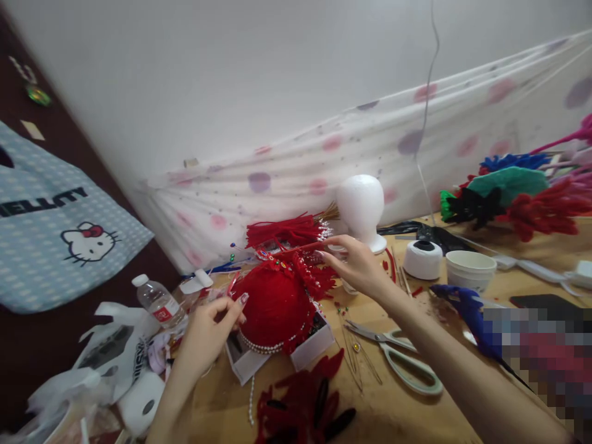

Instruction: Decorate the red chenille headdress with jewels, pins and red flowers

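Note:
A round red headpiece, trimmed with a string of pearly beads along its lower edge and coloured gems on top, rests on small white boxes. At its left side is my left hand, thumb and fingers pinched together; whatever they hold is too small to make out. My right hand reaches over the headpiece's upper right. Its thumb and index finger close on the end of a thin red strip, which runs left towards the gems. Behind lies a bundle of red stems with white-beaded tips.
Scissors and thin wire pins lie right of the boxes. Red-and-black petals sit in front. A white foam head, thread spool and paper cup stand behind. A plastic bottle and tissue roll are leftward.

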A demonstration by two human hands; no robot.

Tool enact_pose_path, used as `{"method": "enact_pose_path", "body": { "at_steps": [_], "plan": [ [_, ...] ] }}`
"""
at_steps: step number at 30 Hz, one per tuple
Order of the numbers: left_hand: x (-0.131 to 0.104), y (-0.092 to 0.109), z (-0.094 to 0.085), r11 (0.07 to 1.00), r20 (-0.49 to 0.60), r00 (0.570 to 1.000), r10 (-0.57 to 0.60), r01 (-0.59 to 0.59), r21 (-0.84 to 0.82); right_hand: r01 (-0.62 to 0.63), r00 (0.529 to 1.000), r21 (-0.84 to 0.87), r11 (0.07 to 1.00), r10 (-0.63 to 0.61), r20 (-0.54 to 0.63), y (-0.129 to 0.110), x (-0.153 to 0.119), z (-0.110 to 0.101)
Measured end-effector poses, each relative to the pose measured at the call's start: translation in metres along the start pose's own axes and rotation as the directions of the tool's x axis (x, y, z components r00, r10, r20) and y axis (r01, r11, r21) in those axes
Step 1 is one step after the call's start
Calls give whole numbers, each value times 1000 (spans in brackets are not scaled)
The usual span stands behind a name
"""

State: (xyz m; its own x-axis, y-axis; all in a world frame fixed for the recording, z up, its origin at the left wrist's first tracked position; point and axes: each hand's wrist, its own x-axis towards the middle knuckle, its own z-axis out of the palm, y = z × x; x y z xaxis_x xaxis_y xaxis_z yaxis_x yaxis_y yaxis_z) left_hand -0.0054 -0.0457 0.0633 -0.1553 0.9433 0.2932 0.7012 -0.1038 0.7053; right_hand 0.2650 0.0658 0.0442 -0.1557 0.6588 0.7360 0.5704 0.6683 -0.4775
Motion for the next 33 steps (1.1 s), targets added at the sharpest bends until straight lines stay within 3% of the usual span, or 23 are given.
{"method": "enact_pose_path", "body": {
  "at_steps": [4,7,10,12,13,15,18,20,21,25,28,33],
  "plan": [
    [-26,-6,6,997,56,996,-73,71,35,36,998,-17,999,-35,45,-23,15,30],
    [-35,-10,6,995,81,995,-67,61,73,59,998,-1,998,-59,-5,-31,31,34],
    [-44,-14,11,997,110,991,-81,80,6,45,987,15,999,-42,-155,-27,50,11],
    [-54,-17,21,974,147,977,-152,173,-149,5,965,25,1000,1,-263,-20,61,-11],
    [-59,-19,28,935,186,961,-206,249,-254,-16,955,34,999,26,-294,-15,63,-21],
    [-70,-20,45,772,257,906,-337,422,-474,-52,950,53,997,65,-305,-7,64,-34],
    [-81,-20,67,379,323,826,-462,513,-770,-123,964,99,988,142,-225,5,53,-34],
    [-83,-18,76,138,367,773,-517,498,-856,-195,969,133,972,212,-129,10,41,-24],
    [-82,-17,79,60,385,750,-537,490,-870,-228,968,146,963,241,-76,12,35,-17],
    [-77,-17,87,-51,407,691,-597,474,-879,-322,945,208,924,300,134,17,15,4],
    [-73,-18,89,-111,447,660,-603,486,-867,-424,897,262,867,360,259,20,6,17],
    [-70,-15,89,-162,476,658,-584,480,-862,-613,784,429,663,446,431,18,-6,46]
  ]
}}
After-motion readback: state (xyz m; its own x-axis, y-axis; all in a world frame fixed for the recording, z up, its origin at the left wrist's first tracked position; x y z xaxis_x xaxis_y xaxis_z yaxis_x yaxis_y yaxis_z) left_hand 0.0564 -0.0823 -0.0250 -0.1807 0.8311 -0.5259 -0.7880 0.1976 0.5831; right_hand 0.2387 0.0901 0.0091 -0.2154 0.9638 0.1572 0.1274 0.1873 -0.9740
